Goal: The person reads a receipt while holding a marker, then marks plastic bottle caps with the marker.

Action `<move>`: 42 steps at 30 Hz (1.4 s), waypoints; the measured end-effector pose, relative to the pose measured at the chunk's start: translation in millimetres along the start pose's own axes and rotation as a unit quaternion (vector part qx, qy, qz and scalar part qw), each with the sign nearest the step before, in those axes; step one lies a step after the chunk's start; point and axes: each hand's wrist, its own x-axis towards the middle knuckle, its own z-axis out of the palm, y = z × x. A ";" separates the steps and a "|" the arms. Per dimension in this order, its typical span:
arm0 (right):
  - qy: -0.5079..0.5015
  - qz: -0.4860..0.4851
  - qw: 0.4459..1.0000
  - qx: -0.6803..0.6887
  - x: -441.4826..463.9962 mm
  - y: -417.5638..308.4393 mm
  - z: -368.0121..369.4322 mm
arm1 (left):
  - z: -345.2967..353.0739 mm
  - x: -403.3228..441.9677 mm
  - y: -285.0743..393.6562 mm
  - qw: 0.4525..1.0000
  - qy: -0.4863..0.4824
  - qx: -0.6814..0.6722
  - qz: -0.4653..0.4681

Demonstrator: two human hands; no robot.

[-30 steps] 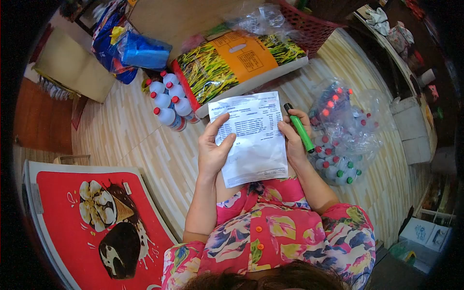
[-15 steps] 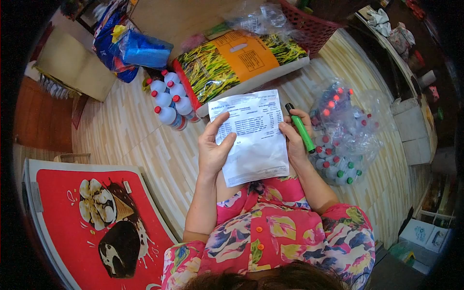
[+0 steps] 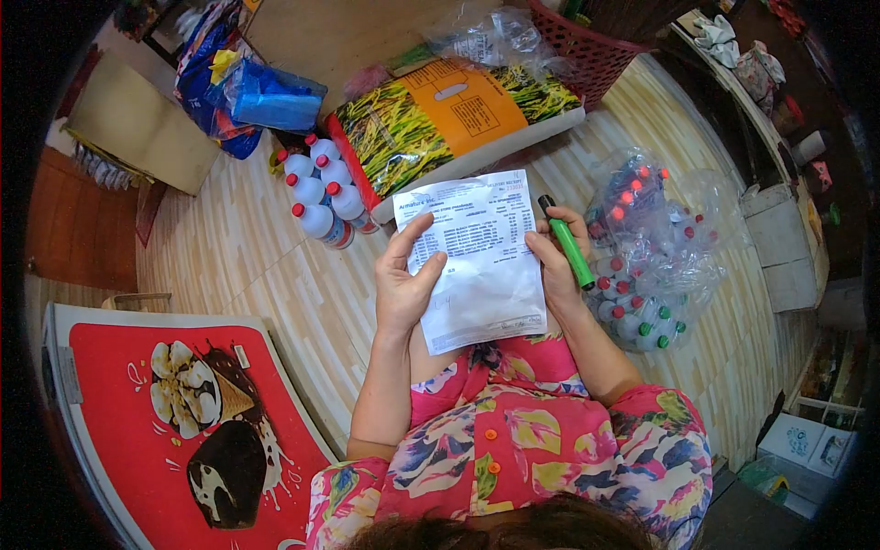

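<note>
A printed delivery receipt [image 3: 477,293] is held up over my lap, its text facing me. My left hand [image 3: 403,284] grips the sheet's left edge, with the thumb on the front and some fingers hidden behind the paper. At the right edge, my right hand [image 3: 561,266] pinches the same sheet. A green highlighter [image 3: 569,247] with a black end also rests in the right hand, slanting between the fingers. Rows of small print fill the upper half of the receipt, and a stamp-like box sits near its bottom.
White bottles with red caps [image 3: 314,220] stand at left, beside a large printed sack [image 3: 467,110]. Bagged bottles [image 3: 642,302] lie on the floor at right. A red freezer lid [image 3: 119,394] is at lower left. A maroon basket [image 3: 587,60] stands behind.
The receipt has shifted very slightly and its lower part is tilted a little differently. Both hands keep the same hold, and the highlighter stays in the right hand.
</note>
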 end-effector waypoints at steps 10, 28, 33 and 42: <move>0.009 0.015 1.000 0.002 -2.3 -5.7 4.8 | 0.4 0.3 3.7 1.000 0.000 0.016 -0.014; -0.012 0.004 1.000 -0.007 0.1 -1.4 0.8 | -1.6 0.0 -5.2 1.000 0.010 0.000 0.006; -0.008 -0.008 1.000 -0.013 -0.6 -2.9 1.7 | 1.1 -0.1 1.5 1.000 0.013 0.021 0.011; -0.004 0.002 1.000 -0.014 -0.9 -5.1 1.8 | 1.7 0.6 0.7 1.000 0.013 0.012 0.009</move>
